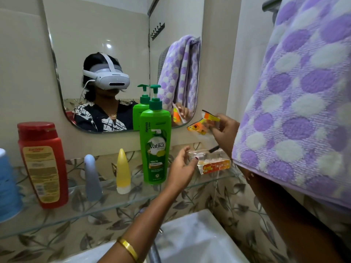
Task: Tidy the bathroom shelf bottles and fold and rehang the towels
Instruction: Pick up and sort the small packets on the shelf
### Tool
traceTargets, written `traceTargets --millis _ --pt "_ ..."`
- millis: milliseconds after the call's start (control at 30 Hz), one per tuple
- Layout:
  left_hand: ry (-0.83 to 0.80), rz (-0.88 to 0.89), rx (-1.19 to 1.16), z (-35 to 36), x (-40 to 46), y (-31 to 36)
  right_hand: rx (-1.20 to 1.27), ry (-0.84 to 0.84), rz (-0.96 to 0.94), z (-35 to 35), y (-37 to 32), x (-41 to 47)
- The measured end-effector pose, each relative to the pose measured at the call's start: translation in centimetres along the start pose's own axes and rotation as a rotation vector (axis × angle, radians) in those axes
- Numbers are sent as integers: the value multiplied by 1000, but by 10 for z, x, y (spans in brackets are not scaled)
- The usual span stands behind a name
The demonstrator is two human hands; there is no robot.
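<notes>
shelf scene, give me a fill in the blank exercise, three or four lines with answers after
1. The green pump bottle stands on the glass shelf just right of the ____ tube.
2. The right hand holds an orange sachet ____ the shelf.
3. The left hand, fingers open, reaches toward the clear packet lying on the ____.
4. The dotted towel is purple and ____.

Answers: yellow; above; shelf; white

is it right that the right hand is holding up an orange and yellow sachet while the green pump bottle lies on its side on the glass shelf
Not quite. The head view shows the green pump bottle standing upright on the glass shelf, not lying down. The right hand does hold up the orange and yellow sachet.
</notes>
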State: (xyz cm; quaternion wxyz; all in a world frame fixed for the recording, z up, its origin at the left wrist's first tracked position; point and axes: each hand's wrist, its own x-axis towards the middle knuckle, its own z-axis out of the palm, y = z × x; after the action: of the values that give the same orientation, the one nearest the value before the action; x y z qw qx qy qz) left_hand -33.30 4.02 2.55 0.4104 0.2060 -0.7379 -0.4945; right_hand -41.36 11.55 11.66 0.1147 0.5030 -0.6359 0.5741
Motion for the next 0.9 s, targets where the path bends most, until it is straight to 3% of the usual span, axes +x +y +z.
traceTargets --millis 133,300,367,500,700,900 --pt "35 17 -157 -3 -7 9 137 -45 31 0 -2 -11" --pt "97 21 -331 -9 -16 12 327 -195 201 3 8 -14" --pt "128 -2 -362 -11 -19 8 337 -170 264 1 16 -10" --pt "148 -36 -402 -9 -25 0 87 -114 311 8 44 -5" --pt "144 -116 -476 -11 -29 -4 -292 -389 269 15 76 -7" --pt "164 -128 -467 -13 -32 -5 -531 -379 193 20 86 -9"
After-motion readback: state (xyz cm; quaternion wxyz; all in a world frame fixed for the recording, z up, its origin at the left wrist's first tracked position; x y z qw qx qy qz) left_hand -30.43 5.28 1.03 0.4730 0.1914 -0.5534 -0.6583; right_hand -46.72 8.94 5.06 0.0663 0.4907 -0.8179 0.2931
